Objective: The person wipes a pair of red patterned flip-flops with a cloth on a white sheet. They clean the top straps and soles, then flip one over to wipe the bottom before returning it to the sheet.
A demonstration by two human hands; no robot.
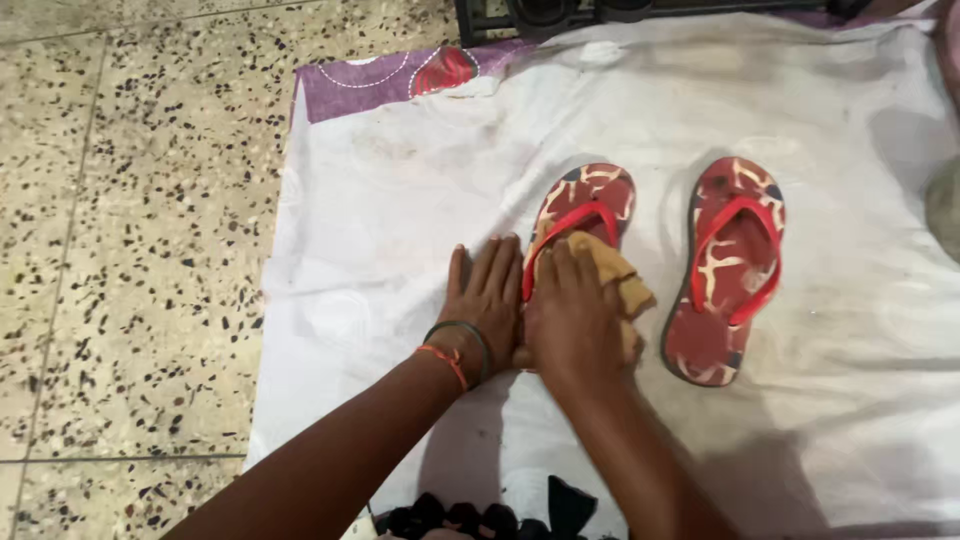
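Two red flip-flops with cream patterning lie on a white cloth (pixel 400 200). My right hand (pixel 572 315) presses a tan rag (pixel 622 280) onto the left flip-flop (pixel 590 195), covering its heel half. My left hand (pixel 487 295) lies flat, fingers together, on the cloth against that flip-flop's left edge; it wears a dark band and an orange thread at the wrist. The right flip-flop (pixel 725 270) lies untouched a little to the right, sole down, strap up.
The white cloth overlies a purple patterned sheet (pixel 370 85) on a speckled terrazzo floor (pixel 130 250). A dark metal frame (pixel 560 15) stands at the top edge. Dark fabric (pixel 480 515) shows at the bottom, and a greyish round object (pixel 945 205) at the right edge.
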